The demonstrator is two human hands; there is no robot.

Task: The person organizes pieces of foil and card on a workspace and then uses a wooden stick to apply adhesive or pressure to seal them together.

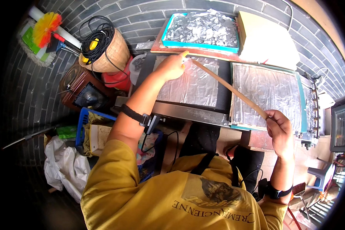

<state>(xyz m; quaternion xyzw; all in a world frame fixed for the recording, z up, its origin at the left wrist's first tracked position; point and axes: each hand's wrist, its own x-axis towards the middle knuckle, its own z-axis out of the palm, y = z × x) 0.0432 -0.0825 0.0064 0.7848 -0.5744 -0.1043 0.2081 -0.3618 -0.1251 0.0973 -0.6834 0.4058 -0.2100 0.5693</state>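
My right hand (280,129) grips the near end of a long thin wooden stick (233,89), which slants up and left across the bench. At its far end is a small piece of thin translucent film or foil (191,68). My left hand (174,66) is beside that piece, over a crinkled silvery sheet (187,89) lying on a black mat (224,99); what its fingertips hold is unclear. To the right lies a stack of crinkled silvery sheets (264,95) on a teal board (304,106).
Behind the mat stands a blue-rimmed tray (201,50) of silvery foil scraps, beside a pale box (264,37). Left are a white tub (136,69), a wicker basket (112,54) with black cable, and a blue crate (82,123). A metal edge (189,113) borders the bench front.
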